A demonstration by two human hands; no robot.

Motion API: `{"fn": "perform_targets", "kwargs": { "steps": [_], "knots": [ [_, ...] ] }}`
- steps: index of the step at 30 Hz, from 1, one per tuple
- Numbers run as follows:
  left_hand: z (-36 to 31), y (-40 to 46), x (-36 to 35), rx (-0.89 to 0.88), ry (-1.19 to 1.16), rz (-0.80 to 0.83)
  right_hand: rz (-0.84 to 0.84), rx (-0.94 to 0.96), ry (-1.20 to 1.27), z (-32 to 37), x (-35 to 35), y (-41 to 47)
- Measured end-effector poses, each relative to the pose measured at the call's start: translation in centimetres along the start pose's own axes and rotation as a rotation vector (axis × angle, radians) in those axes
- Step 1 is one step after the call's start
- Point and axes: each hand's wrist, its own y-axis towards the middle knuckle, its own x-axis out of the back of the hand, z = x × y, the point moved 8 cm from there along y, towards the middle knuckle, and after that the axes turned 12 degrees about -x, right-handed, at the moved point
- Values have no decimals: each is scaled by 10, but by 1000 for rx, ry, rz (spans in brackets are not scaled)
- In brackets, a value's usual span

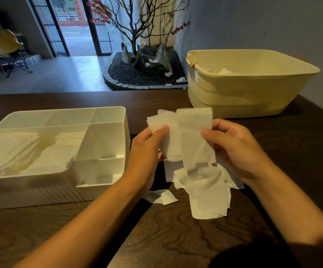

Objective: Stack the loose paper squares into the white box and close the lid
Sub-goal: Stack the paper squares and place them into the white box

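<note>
The white box [127, 136] stands open at the left of the dark table, split into compartments; its large one holds a heap of white paper squares [23, 151]. My left hand [147, 149] pinches a paper square [161, 120] by its lower edge. My right hand [232, 146] pinches a second, longer paper square [193, 132] beside it, and the two sheets overlap above the table. Under both hands lies a loose pile of paper squares [207, 190], with one small piece [160, 196] apart at its left. No lid is visible.
A pale yellow tub [253, 91] with a handle stands at the back right of the wooden table [176, 238] and holds more white paper. Beyond the table's far edge are a stone garden bed with a bare tree, scattered paper scraps and a glass door.
</note>
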Motion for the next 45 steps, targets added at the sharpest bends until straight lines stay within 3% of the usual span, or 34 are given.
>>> {"fn": "perform_targets", "kwargs": {
  "steps": [2,6,11,19,22,26,31,34,37,40,43,45],
  "knots": [
    [0,0,-1,-13,20,9,85,-47,-32,-8,-13,-1],
    [4,-3,-1,46,7,-1,12,-30,-96,-9,-11,1],
    [2,-4,-2,17,9,6,101,-174,30,-17,-17,0],
    [-8,-12,-13,-144,202,130,-127,-202,28,-29,-9,3],
    [-5,-11,-11,-172,332,160,-151,-210,90,-30,-10,2],
    [-5,-14,-19,-189,339,245,-148,-212,48,-34,-13,1],
    [-4,-13,-23,-224,349,287,-82,-146,-189,-13,-10,-2],
    [-3,-8,-14,-194,302,226,4,7,-668,13,-4,-13],
    [2,-7,-9,-169,291,177,265,-113,-1123,-11,-18,-25],
    [8,-8,-12,-167,332,196,269,-131,-1326,-25,-22,-24],
    [6,-10,-13,-188,337,185,169,-54,-1192,-17,-21,-17],
    [2,-10,-11,-256,368,150,171,-77,-802,-9,-19,-14]
  ]
}}
